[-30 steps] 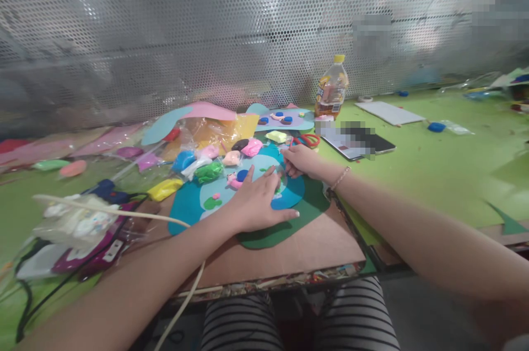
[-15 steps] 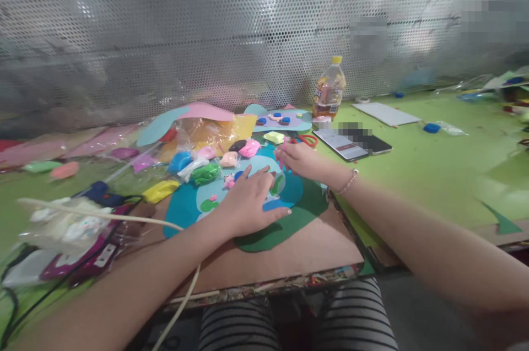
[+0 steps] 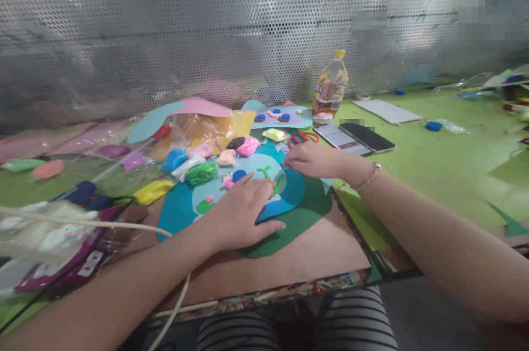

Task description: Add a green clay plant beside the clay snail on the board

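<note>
Under my hands lies a layered paper picture (image 3: 291,191) in blue and light blue on dark green paper. It carries a green clay sprout (image 3: 264,171), a small pink clay figure (image 3: 227,180), a dark blue clay disc (image 3: 239,176) and a green clay pad (image 3: 204,206) with pink on top. My left hand (image 3: 243,212) rests flat on the picture, fingers spread. Over its upper right part, my right hand (image 3: 316,161) is pinched closed on a thin pink stick, mostly hidden by the fingers now. Red-handled scissors (image 3: 303,138) lie just behind it.
Bagged clay lumps, among them a green one (image 3: 201,173) and a yellow one (image 3: 153,192), lie left of the picture. Two phones (image 3: 367,137) and a bottle (image 3: 330,86) stand or lie behind at right. A pale cable (image 3: 103,223) runs below my left forearm.
My right hand has moved slightly right and turned, so the pink stick, upright before, is barely visible. My left hand stays on the picture, and the view has shifted a little.
</note>
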`<state>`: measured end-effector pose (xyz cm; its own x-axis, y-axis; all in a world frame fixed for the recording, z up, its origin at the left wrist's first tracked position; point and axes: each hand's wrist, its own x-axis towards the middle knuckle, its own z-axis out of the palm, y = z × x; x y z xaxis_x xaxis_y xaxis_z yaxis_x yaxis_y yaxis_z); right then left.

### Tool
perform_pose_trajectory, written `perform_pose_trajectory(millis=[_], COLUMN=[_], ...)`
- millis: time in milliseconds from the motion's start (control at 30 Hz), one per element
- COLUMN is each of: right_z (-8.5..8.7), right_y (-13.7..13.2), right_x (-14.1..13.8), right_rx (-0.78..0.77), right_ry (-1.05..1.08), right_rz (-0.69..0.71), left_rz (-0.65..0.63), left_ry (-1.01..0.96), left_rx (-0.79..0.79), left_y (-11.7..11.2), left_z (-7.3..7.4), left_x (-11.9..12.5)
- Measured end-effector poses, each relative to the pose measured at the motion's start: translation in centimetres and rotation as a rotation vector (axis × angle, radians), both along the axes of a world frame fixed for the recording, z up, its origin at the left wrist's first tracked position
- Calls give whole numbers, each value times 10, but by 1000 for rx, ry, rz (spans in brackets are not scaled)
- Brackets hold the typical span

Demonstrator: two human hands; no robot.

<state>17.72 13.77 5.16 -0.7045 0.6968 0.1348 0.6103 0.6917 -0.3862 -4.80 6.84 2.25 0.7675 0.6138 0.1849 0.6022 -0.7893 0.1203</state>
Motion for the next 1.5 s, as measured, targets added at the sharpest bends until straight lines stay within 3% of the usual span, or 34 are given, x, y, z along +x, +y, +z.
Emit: perform_pose_trajectory(millis=[167, 367, 567, 1033, 1233, 1500], right_z=[9, 11, 8, -18, -21, -23], right_y=[-4, -5, -1, 18, 21, 21], right_x=[-1, -6, -8, -8, -7, -8], right_rx=[-23, -493, -729, -869, -1020, -1046], right_ry=[16, 432, 786, 669, 782, 807], right_rz=[-11, -257, -310, -558, -533, -532], left_rz=[19, 23, 50, 80, 75, 70], left_ry=[8, 26, 27, -1, 25, 44], left_rx=[0, 9, 9, -14, -20, -33], left_y=[0, -1, -1, 2, 4, 7], left_z=[0, 1, 1, -1, 0, -2], left_x=[0, 1, 1, 4, 8, 12])
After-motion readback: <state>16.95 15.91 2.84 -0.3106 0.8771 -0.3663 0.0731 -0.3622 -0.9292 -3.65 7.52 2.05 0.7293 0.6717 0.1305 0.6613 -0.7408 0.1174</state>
